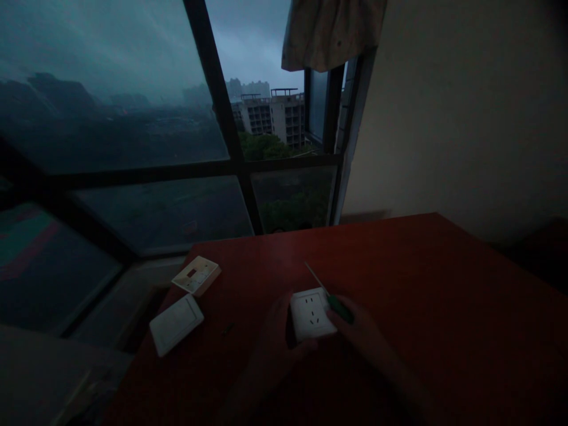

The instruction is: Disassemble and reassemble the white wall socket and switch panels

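Note:
A white wall socket [311,313] with several slots in its face is held above the red-brown table. My left hand [284,331] is closed round its left side, with the thumb along the lower edge. In my right hand [355,322] is a screwdriver [341,309] with a green handle, its thin shaft pointing up and to the left, past the socket's top right corner. The right fingers are also close to the socket's right edge; dim light hides whether they touch it.
At the table's [399,260] left edge lie a white switch plate [176,324] and a cream socket box [197,276]. A small dark piece [228,328], perhaps a screw, lies right of them. Behind the table is a window [155,174]; a wall [452,118] stands at right.

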`<state>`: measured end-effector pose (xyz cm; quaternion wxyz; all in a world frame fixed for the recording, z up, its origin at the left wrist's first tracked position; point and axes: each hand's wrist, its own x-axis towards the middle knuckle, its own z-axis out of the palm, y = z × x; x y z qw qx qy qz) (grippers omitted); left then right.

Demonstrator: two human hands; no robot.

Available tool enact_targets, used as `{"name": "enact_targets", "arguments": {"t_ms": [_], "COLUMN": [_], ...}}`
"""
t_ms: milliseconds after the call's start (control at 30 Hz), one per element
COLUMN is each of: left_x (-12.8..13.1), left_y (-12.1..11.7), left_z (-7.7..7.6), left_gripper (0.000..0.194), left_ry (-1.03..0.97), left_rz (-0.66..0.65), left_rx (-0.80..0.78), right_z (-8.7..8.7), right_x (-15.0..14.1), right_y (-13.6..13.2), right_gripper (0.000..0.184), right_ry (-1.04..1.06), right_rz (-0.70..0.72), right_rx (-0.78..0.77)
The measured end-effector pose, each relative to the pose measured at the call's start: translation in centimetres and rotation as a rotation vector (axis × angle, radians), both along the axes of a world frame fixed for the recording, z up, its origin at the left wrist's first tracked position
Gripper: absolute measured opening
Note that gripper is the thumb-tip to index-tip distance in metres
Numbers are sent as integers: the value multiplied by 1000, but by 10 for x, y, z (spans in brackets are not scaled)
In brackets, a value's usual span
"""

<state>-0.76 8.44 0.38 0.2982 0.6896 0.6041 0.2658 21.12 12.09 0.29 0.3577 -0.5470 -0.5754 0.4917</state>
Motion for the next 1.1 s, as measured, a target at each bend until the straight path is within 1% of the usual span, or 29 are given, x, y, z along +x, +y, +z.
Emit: {"name": "enact_targets", "arguments": {"t_ms": [100,233,333,433,500,567,700,800,967,1100], "left_x": [1,5,13,34,54,77,119,136,139,134], "left_y": [1,10,26,49,66,83,110,120,123,121], "left_z": [5,12,15,16,15,13,5,-2,-10,-12], "left_gripper": [85,84,83,83,77,73,74,74,78,82], "left_ry": [33,66,72,39,17,-9,-35,-47,-69,-105], "left_rz": [-2,-5,-58,-121,-134,-152,-183,-195,-186,-200], "left_rx": [-20,-20,16,107,139,161,195,199,218,238], "right_z": [4,9,9,5,3,2,1,1,2,3], "right_x": [-1,3,12,25,33,37,35,31,29,28], "right_y": [-1,0,3,7,9,10,10,10,9,8], "right_gripper": [37,41,44,44,42,40,36,36,40,43], "right_ry": [15,25,12,-14,-31,-42,-50,-55,-59,-80], "right_rz": [-18,-150,-231,-356,-432,-476,-477,-451,-429,-420], "right_rx": [2,7,9,49,72,85,100,98,95,85]}}
